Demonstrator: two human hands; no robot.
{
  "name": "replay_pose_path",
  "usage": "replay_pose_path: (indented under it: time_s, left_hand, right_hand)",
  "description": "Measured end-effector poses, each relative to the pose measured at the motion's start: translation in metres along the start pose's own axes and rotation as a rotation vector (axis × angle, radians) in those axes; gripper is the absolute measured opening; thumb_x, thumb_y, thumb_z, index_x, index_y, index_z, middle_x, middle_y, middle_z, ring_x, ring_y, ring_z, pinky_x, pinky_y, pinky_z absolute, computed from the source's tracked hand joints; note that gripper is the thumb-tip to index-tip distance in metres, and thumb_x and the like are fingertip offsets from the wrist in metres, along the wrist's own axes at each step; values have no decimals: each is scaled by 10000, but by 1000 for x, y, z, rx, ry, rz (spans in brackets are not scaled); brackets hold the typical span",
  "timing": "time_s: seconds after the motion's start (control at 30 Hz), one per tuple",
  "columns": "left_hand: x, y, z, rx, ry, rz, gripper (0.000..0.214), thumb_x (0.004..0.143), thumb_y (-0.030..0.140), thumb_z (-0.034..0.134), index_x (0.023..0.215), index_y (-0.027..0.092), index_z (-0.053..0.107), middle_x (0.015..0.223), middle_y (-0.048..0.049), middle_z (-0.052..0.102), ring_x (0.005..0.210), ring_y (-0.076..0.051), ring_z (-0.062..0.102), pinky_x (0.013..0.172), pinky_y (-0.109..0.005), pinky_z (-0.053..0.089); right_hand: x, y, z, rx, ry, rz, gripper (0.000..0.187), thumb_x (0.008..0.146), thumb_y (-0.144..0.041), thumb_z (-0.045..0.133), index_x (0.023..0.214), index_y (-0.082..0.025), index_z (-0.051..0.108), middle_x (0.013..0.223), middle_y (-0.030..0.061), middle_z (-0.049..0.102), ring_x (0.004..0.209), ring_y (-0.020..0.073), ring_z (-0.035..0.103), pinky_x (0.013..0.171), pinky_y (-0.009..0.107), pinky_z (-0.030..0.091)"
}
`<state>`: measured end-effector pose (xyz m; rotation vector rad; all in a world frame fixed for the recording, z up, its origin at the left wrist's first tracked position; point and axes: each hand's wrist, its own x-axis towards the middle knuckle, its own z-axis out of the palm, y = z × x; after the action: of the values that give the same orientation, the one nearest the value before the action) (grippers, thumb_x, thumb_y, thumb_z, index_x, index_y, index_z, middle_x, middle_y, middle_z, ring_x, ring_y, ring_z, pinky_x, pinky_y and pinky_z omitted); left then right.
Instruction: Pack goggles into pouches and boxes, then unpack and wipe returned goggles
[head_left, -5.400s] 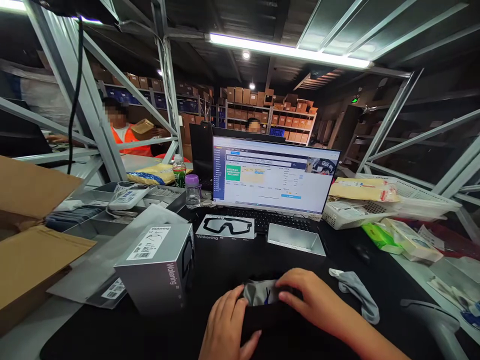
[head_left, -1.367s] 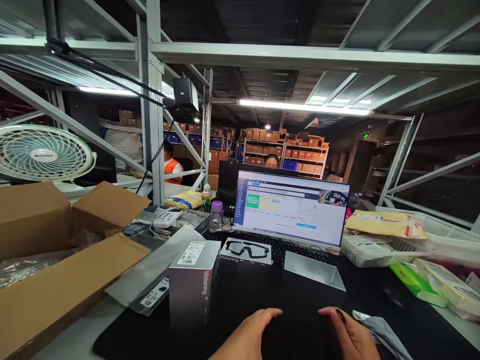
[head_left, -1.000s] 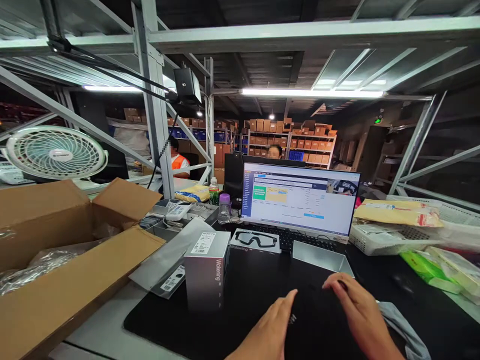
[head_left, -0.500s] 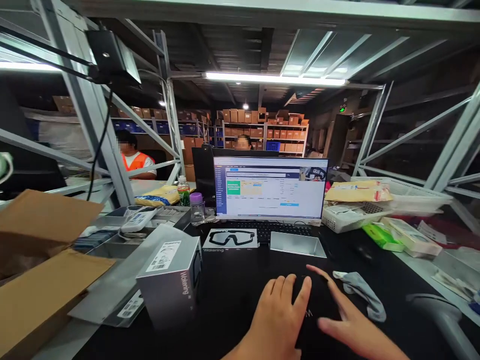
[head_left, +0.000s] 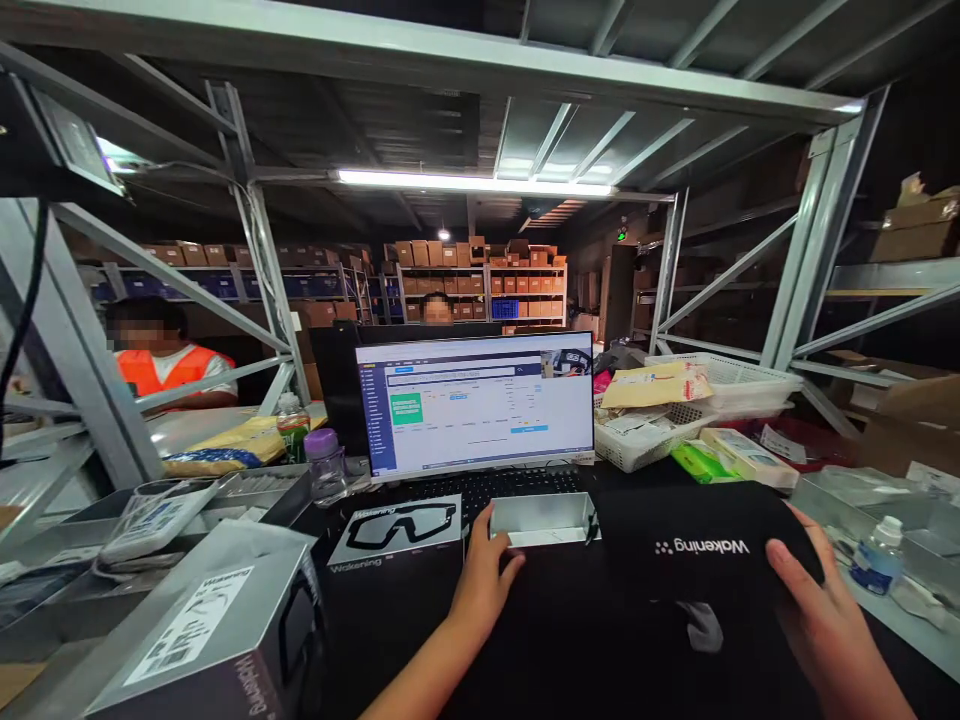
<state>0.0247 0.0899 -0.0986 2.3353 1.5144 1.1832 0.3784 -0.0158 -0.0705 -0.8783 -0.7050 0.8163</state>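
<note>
My left hand [head_left: 484, 580] is closed on the left end of a shallow silver-grey open box [head_left: 540, 522], just in front of the keyboard. In my right hand [head_left: 825, 600] is a black case [head_left: 697, 520] marked "Wakening", its lettering upside down to me; my thumb lies over its right end. A white card or box panel [head_left: 405, 528] printed with black goggles lies left of my left hand. A grey Wakening box [head_left: 217, 630] with a barcode label stands at the lower left. Below the black case lies a crumpled grey cloth [head_left: 705, 630], partly visible.
A monitor [head_left: 472, 410] and keyboard [head_left: 487, 487] stand at the back of the black desk. White baskets [head_left: 637, 445] and a small bottle [head_left: 877, 560] are on the right. A purple-lidded bottle [head_left: 325, 465] stands left. A person in an orange vest [head_left: 169, 370] sits beyond.
My right hand has lifted the black case from the desk and carried it right. My left hand has moved forward and left onto the open box. The view has turned right.
</note>
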Motion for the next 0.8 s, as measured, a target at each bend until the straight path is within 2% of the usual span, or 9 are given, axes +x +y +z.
replay_pose_path:
  time_s: [0.07,0.17,0.23,0.3,0.4,0.47,0.67,0.73,0.8]
  left_hand:
    - [-15,7,-2,26,75,85,201,923,191,516,728,186,565,1592,-153,293,1450,-332,367,1112,-527,427]
    - [-47,13,-10,63,193,203,226,947,237,497,739,200,577,1605,-100,278,1472,-316,325,1130,-528,414]
    - [-67,9,-15,72,279,223,250,944,246,502,712,202,586,1596,-86,296,1443,-307,372,1121,-507,431]
    - [-82,2,-20,87,340,226,277,935,255,515,677,202,598,1570,-91,337,1397,-305,428,1098,-489,457]
    - [-98,-8,-26,109,364,220,291,923,273,536,651,201,611,1534,-105,388,1337,-299,487,1064,-455,490]
    - [-105,-10,-32,111,353,191,292,921,291,545,651,202,612,1513,-106,419,1320,-290,505,1053,-436,500]
    - [-112,-4,-54,175,218,24,267,928,344,535,714,214,629,1503,-115,446,1328,-339,510,1017,-489,531]
    - [-112,-3,-61,224,217,-17,263,921,362,539,722,217,629,1489,-127,461,1310,-349,525,1002,-504,537]
    - [-110,-3,-69,312,247,-48,257,909,371,547,721,219,636,1446,-136,506,1271,-361,549,1010,-539,517]
  right_hand:
    - [2,3,10,140,47,69,684,748,-446,798,1369,-338,531,1258,5,712,1123,252,691,879,311,625]
    - [5,7,27,315,63,232,379,761,-368,787,1108,-249,693,1021,20,793,939,247,754,801,320,651]
    - [4,7,37,397,56,333,240,779,-318,761,994,-218,722,903,20,805,822,236,768,738,320,660]
    - [2,7,45,465,37,409,174,815,-295,717,962,-204,732,883,20,806,785,218,768,712,308,658]
    - [-1,9,55,510,-22,484,182,850,-301,674,983,-194,737,937,32,806,839,210,766,747,301,649]
    - [-2,15,58,474,-71,478,212,844,-324,683,1004,-198,738,962,40,804,902,226,761,794,321,642]
    - [-9,36,60,159,-217,395,442,832,-595,642,977,-191,748,1036,132,782,1087,348,701,936,486,581]
    - [-14,41,60,82,-293,419,468,828,-594,652,1045,-189,741,1084,166,765,1112,366,687,934,494,571]
    - [-17,46,61,6,-377,442,508,814,-552,695,1198,-219,685,1177,161,734,1131,350,679,928,471,567]
